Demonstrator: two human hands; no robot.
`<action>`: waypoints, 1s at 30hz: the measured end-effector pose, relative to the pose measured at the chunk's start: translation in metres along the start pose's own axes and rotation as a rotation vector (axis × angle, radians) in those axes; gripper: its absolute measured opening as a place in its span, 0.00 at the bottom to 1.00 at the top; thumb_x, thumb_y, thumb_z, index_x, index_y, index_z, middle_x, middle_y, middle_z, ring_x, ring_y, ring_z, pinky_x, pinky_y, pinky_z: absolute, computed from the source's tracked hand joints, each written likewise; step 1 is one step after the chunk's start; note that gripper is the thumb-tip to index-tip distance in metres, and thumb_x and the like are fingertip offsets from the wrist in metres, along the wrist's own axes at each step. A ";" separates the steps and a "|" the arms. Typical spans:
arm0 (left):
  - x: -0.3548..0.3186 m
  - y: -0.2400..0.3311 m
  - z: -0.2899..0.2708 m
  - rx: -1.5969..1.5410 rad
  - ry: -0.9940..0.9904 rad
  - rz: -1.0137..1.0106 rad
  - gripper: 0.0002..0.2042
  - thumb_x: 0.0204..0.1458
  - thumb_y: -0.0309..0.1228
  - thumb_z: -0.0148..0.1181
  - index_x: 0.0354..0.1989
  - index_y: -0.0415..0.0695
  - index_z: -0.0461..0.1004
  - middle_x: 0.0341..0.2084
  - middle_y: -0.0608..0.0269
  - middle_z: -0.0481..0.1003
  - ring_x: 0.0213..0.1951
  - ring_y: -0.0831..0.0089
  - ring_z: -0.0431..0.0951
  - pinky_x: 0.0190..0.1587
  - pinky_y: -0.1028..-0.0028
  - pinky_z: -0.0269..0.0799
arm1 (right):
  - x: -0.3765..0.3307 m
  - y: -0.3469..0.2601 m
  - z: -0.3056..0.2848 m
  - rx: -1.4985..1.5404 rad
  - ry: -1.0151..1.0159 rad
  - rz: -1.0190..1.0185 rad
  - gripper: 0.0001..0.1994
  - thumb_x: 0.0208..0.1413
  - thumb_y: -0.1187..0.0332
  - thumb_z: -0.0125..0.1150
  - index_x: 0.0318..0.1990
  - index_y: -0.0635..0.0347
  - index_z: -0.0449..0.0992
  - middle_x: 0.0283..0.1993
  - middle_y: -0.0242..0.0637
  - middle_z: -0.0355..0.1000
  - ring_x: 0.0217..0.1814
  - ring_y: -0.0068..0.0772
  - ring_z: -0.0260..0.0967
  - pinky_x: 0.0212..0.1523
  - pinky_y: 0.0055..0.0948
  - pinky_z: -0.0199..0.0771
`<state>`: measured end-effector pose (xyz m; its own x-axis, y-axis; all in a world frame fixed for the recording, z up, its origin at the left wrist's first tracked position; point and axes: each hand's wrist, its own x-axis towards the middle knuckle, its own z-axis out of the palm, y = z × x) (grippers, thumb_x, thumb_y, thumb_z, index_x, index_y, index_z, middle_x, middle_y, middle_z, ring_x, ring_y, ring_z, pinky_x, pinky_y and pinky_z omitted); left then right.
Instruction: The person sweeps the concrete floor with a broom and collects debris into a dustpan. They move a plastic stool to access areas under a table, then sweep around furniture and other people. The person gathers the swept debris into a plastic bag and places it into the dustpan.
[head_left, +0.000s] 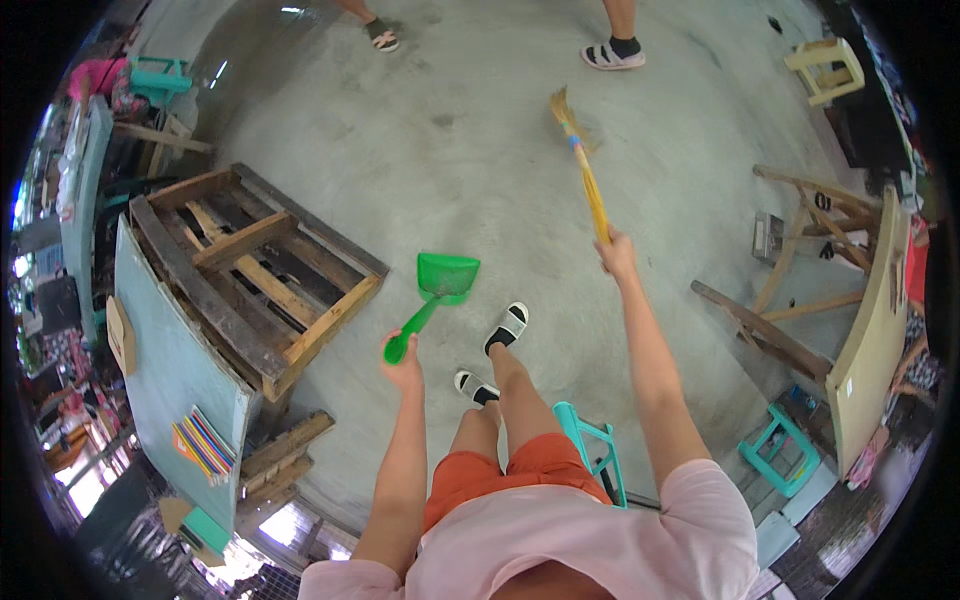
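My left hand [402, 365] is closed round the handle of a green plastic dustpan [448, 276]. The pan's wide scoop hangs over the concrete floor ahead of my feet, with some dark debris showing in it; whether it touches the floor I cannot tell. In my right hand [618, 254] is the yellow handle of a broom [590, 190], gripped near its end. The straw bristles point away from me, toward the far floor, well apart from the dustpan.
At left stand a wooden pallet-like frame [240, 240] and a pale table [165, 370] bearing colourful notebooks [205, 445]. A wooden-legged table [865, 340] and teal stool [780, 450] are at right. Another teal stool [600, 440] is beside my legs. Another person's feet [613, 55] stand ahead.
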<state>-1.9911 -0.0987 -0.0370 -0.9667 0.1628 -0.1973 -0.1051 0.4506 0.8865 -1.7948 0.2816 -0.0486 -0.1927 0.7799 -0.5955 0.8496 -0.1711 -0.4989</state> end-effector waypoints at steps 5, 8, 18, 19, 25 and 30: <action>0.005 -0.015 0.017 0.102 -0.024 -0.020 0.13 0.37 0.24 0.65 0.33 0.41 0.70 0.36 0.60 0.72 0.38 0.73 0.71 0.44 0.74 0.65 | 0.018 0.031 0.146 -0.354 0.055 -0.170 0.12 0.44 0.70 0.54 0.38 0.64 0.71 0.25 0.48 0.71 0.27 0.46 0.71 0.27 0.39 0.70; 0.006 -0.013 0.006 0.068 0.025 -0.045 0.14 0.37 0.24 0.65 0.33 0.41 0.70 0.36 0.60 0.72 0.39 0.74 0.70 0.44 0.74 0.65 | -0.084 0.071 0.199 -0.285 -0.237 -0.327 0.17 0.43 0.70 0.50 0.44 0.57 0.69 0.32 0.51 0.71 0.35 0.52 0.69 0.34 0.44 0.69; -0.025 -0.022 -0.036 -0.042 0.254 -0.079 0.13 0.36 0.20 0.63 0.32 0.41 0.71 0.36 0.59 0.72 0.40 0.71 0.71 0.45 0.74 0.64 | -0.219 -0.051 -0.003 -0.308 -0.417 -0.189 0.28 0.43 0.71 0.54 0.56 0.53 0.61 0.34 0.54 0.70 0.38 0.46 0.72 0.37 0.36 0.69; -0.027 -0.027 -0.040 -0.044 0.297 -0.083 0.13 0.36 0.20 0.63 0.32 0.41 0.71 0.36 0.60 0.72 0.40 0.72 0.71 0.45 0.74 0.64 | -0.190 -0.073 0.009 -0.336 -0.358 -0.311 0.26 0.43 0.72 0.52 0.55 0.54 0.62 0.34 0.55 0.70 0.38 0.48 0.71 0.38 0.37 0.69; -0.020 -0.054 -0.048 0.014 0.250 -0.069 0.13 0.35 0.21 0.63 0.33 0.42 0.71 0.35 0.61 0.72 0.38 0.72 0.71 0.44 0.74 0.65 | -0.021 -0.103 0.161 -0.487 -0.230 -0.410 0.22 0.42 0.69 0.53 0.50 0.57 0.67 0.35 0.52 0.71 0.38 0.50 0.70 0.36 0.41 0.70; -0.013 -0.039 -0.045 0.041 0.180 -0.111 0.12 0.38 0.21 0.63 0.33 0.41 0.70 0.36 0.59 0.72 0.38 0.73 0.70 0.44 0.75 0.64 | -0.101 0.026 0.229 -0.625 -0.480 -0.522 0.19 0.38 0.72 0.51 0.44 0.58 0.69 0.29 0.54 0.70 0.34 0.54 0.69 0.34 0.45 0.69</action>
<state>-1.9850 -0.1575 -0.0505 -0.9761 -0.0476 -0.2120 -0.2076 0.4929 0.8450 -1.8662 0.0606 -0.1458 -0.6862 0.3120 -0.6571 0.6814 0.5918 -0.4306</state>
